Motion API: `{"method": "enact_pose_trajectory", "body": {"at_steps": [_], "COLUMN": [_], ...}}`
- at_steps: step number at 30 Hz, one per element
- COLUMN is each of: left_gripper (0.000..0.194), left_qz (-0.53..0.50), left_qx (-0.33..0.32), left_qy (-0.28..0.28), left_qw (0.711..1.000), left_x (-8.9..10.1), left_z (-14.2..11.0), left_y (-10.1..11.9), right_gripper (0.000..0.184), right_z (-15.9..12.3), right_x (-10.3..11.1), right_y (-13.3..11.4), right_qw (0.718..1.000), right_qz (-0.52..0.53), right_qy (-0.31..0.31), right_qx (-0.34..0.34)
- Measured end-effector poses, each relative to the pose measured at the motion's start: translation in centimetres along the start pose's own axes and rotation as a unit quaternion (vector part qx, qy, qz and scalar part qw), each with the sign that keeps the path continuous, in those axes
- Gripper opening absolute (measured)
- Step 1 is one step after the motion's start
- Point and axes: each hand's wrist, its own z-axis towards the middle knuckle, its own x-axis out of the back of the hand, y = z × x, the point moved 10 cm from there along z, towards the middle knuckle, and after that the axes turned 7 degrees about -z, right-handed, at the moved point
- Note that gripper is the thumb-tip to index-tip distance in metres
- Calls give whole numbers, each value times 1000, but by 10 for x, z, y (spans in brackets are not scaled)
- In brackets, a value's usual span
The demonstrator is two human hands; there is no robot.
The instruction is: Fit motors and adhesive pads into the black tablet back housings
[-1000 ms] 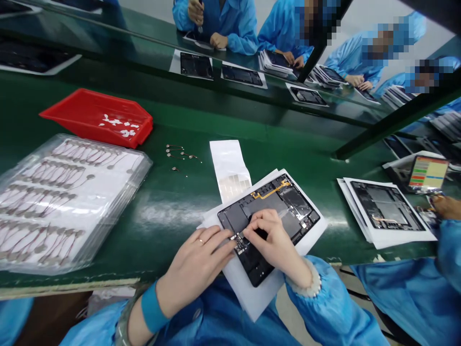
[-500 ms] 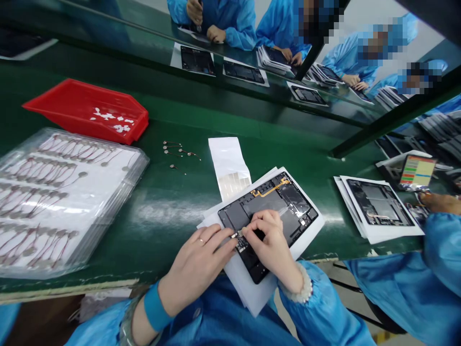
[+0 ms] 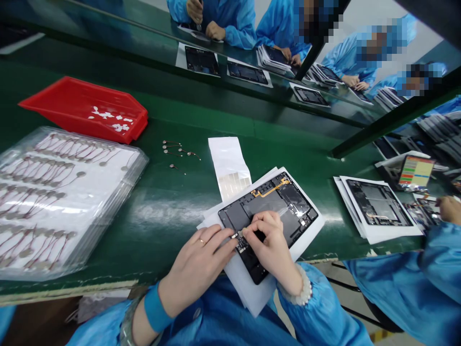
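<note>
A dark tablet housing (image 3: 268,216) lies open on white sheets (image 3: 252,293), with a gold flex cable (image 3: 270,190) across its upper part. My left hand (image 3: 196,264) reaches in from the lower left, its fingertips against a small circuit board (image 3: 241,242) at the housing's edge. My right hand (image 3: 270,245) pinches the same board from the other side, with its fingers curled over the housing. The hands hide the board's ends and the housing's lower middle.
A red tray (image 3: 82,110) and a plastic-wrapped stack of wired discs (image 3: 61,192) stand on the green bench (image 3: 173,206) to my left. Loose wired discs (image 3: 176,151) and a white label strip (image 3: 230,166) lie ahead. A co-worker's hand (image 3: 450,209) works at right.
The view has drifted slightly. My hands stay on the small circuit board, with little visible movement. The co-worker's hand at right has shifted slightly.
</note>
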Motion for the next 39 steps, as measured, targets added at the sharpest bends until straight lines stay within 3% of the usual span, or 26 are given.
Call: {"method": "enact_pose_trajectory", "body": {"at_steps": [29, 39], "left_gripper": [23, 38], "left_qz": [22, 61], "left_qx": [-5, -87], "left_qy": [1, -4], "left_qw": [1000, 994], "left_x": [-2, 0], "left_z": [-4, 0], "left_y": [0, 21], "right_gripper": [17, 17], "right_z": [-1, -1], "right_x": [0, 1], "right_y": [0, -2], "right_qw": [1000, 1000], "right_qz": [-7, -10], "right_qy": [1, 4], "right_qx": [1, 4]}}
